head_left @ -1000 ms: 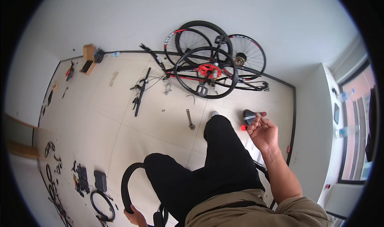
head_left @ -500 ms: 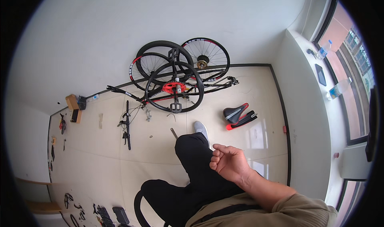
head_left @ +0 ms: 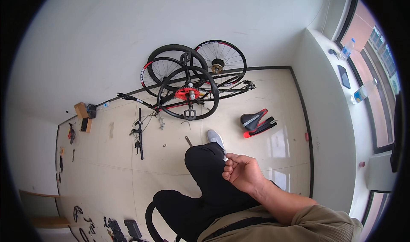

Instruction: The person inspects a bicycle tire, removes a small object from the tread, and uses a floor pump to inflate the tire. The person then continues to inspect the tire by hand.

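Observation:
My right hand [head_left: 244, 173] is held above my right thigh, palm turned up. Its fingers are curled in toward the palm, and I see nothing in them. My left hand is out of view. Beside my left leg, part of a black tyre [head_left: 150, 218] shows at the lower edge. On the floor ahead lies a bicycle frame [head_left: 139, 100] with a red chainring [head_left: 188, 93] and black pedals [head_left: 189, 114]. A loose black tyre [head_left: 213, 107] rests over it. A spoked wheel [head_left: 244, 58] with a sprocket cluster leans against the wall behind.
A saddle [head_left: 253, 120] lies right of my shoe [head_left: 215, 138]. Handlebars [head_left: 140, 135] and a flat metal tool [head_left: 188, 141] lie on the floor. An open cardboard box [head_left: 81, 110] stands far left. Bottles [head_left: 364, 91] and a phone [head_left: 344, 76] sit on the windowsill.
The view has shifted slightly, so the floor things sit a little further right. My right hand keeps nearly the same pose and place.

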Motion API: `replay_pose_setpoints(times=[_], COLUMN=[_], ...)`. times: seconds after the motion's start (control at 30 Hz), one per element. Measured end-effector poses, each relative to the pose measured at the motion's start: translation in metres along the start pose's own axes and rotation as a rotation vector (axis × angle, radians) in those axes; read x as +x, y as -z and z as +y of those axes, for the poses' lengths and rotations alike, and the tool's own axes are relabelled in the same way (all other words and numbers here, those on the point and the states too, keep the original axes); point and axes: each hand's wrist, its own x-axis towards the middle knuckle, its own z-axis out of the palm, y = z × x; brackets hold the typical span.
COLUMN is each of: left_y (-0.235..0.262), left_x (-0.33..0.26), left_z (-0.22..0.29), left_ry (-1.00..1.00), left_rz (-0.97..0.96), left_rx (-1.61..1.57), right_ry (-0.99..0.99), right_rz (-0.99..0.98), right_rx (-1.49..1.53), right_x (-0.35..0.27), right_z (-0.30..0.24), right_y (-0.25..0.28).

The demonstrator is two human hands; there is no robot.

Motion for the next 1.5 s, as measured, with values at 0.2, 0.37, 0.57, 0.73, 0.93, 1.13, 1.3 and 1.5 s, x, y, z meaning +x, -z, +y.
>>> replay_pose_setpoints(times=[0.2,0.37,0.57,0.73,0.93,1.13,1.3,1.5], left_y=[0.019,0.023,0.020,0.021,0.026,0.028,0.030,0.033], left_x=[-0.026,-0.020,-0.029,-0.030,-0.034,-0.034,-0.035,-0.035], left_z=[0.033,0.025,0.022,0.025,0.031,0.031,0.035,0.037], left_ry=[0.206,0.108,0.072,0.049,0.033,0.042,0.040,0.019], left_rz=[0.120,0.098,0.101,0.121,0.104,0.104,0.082,0.070], left_rx=[0.029,-0.010,-0.037,-0.024,-0.039,-0.040,-0.047,-0.058], right_ry=[0.017,0.024,0.014,0.013,-0.003,0.009,0.019,0.037], right_rz=[0.054,0.064,0.068,0.053,0.048,0.066,0.054,0.055], right_rx=[-0.035,-0.028,-0.064,-0.050,-0.048,-0.063,-0.057,-0.038], right_x=[0.001,0.000,0.001,0.002,0.001,-0.001,0.000,0.001], right_z=[0.005,0.009,0.009,0.005,0.007,0.007,0.008,0.006], right_y=[-0.007,-0.007,-0.010,-0.005,-0.007,-0.010,-0.009,-0.007])
